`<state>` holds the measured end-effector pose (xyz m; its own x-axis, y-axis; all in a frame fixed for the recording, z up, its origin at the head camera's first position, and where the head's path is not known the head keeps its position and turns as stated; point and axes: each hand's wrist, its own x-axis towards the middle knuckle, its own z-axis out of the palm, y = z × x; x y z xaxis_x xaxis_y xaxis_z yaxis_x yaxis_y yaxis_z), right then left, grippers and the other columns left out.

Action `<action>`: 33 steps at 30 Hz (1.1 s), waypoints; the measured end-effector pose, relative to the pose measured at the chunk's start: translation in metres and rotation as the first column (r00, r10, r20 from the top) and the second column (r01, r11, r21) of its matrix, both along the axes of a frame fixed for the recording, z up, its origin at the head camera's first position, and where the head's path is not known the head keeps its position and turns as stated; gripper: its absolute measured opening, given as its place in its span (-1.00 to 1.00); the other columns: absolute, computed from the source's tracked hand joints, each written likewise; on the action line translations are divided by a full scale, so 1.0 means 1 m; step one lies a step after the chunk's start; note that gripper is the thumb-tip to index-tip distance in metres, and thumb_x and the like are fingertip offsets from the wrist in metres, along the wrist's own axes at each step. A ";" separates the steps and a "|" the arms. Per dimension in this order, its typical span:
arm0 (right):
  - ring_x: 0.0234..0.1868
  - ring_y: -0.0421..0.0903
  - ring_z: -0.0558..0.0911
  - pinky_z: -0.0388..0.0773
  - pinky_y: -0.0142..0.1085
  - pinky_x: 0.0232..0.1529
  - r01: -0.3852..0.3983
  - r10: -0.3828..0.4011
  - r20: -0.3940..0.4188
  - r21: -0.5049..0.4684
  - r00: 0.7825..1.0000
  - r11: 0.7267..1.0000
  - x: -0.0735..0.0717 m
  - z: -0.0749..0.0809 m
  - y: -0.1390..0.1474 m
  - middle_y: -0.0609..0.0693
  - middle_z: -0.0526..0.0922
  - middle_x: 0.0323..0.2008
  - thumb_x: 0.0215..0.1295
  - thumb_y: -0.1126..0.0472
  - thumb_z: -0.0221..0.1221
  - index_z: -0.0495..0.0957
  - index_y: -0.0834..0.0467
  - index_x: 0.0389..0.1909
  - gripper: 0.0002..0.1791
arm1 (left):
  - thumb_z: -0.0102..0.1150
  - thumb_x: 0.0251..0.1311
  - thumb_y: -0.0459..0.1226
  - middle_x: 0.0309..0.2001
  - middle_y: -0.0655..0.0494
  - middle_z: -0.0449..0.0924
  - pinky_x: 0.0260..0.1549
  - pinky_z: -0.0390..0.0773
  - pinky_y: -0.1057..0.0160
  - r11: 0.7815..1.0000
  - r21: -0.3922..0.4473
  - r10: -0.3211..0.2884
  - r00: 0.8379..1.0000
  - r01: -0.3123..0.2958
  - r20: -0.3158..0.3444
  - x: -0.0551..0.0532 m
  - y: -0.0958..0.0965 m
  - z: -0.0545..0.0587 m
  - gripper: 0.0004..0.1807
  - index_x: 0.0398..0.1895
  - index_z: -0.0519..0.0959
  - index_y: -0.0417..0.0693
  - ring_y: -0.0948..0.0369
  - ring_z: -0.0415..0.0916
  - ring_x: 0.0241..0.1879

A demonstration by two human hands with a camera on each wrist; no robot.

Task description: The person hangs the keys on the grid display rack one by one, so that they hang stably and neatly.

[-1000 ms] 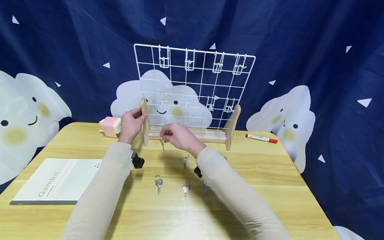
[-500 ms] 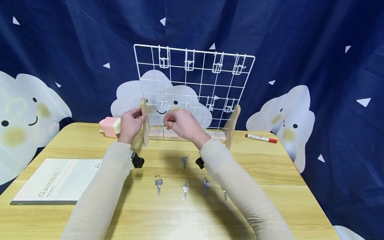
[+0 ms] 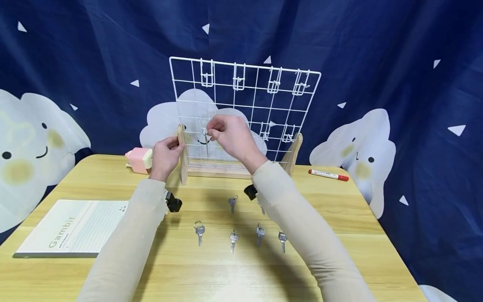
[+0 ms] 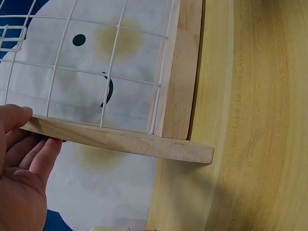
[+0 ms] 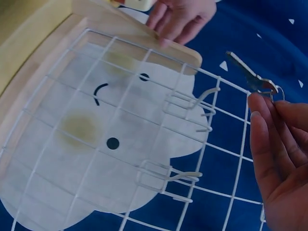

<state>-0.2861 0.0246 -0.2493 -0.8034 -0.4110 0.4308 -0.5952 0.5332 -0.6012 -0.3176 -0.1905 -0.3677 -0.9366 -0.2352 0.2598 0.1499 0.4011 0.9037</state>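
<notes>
Right grip (image 3: pixel 233 135) pinches a ringed key (image 5: pixel 250 71), left grip (image 3: pixel 166 157) clasps a post (image 4: pixel 120 142) near the desk's (image 3: pixel 370 247) far edge; hanging seems underway, next requiring aim at a hook (image 5: pixel 187 175).

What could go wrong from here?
1. Drop: the right hand pinches the key by its thin ring; a slip could send it down to the tabletop.
2. Missed hook: fingertips cover part of the ring, so threading it onto a small white hook may fail.
3. Shifting stand: the left hand grips only the left wooden upright; a push might move the far side.
</notes>
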 end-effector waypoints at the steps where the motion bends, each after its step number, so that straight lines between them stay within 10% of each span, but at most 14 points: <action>1: -0.42 -0.26 0.67 0.59 -0.47 -0.35 0.006 -0.006 -0.011 -0.011 1.000 1.000 0.000 0.002 -0.001 -0.11 0.70 -0.39 0.32 0.33 0.25 0.68 0.18 -0.29 -0.95 | 0.14 0.35 -0.35 0.10 -0.28 0.55 0.08 0.57 0.14 1.000 0.000 0.000 1.000 0.000 -0.001 0.000 0.000 0.000 -0.59 0.21 0.49 -0.39 -0.02 0.54 0.08; 16: -0.42 -0.32 0.63 0.54 -0.53 -0.31 0.101 -0.143 -0.203 -0.204 0.969 0.974 -0.005 0.035 -0.011 -0.08 0.71 -0.38 0.32 0.33 0.24 0.69 0.19 -0.26 -0.93 | 0.15 0.34 -0.38 0.11 -0.29 0.55 0.09 0.56 0.18 0.999 0.034 -0.005 1.000 0.006 -0.025 -0.002 0.000 -0.003 -0.59 0.21 0.48 -0.41 -0.02 0.54 0.09; 33: -0.40 -0.29 0.61 0.51 -0.56 -0.31 0.137 -0.239 -0.208 -0.410 0.948 0.902 -0.018 0.066 -0.027 -0.08 0.70 -0.42 0.28 0.37 0.23 0.67 0.21 -0.32 -0.94 | 0.15 0.35 -0.36 0.14 -0.27 0.52 0.11 0.54 0.18 0.999 0.031 -0.014 1.000 0.014 -0.003 0.000 -0.001 -0.004 -0.57 0.24 0.46 -0.38 -0.01 0.51 0.12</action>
<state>-0.3037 -0.0029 -0.1831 -0.6951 -0.0236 0.7185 -0.6633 0.4064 -0.6284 -0.3176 -0.1913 -0.3721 -0.9392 -0.2303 0.2547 0.1574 0.3704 0.9154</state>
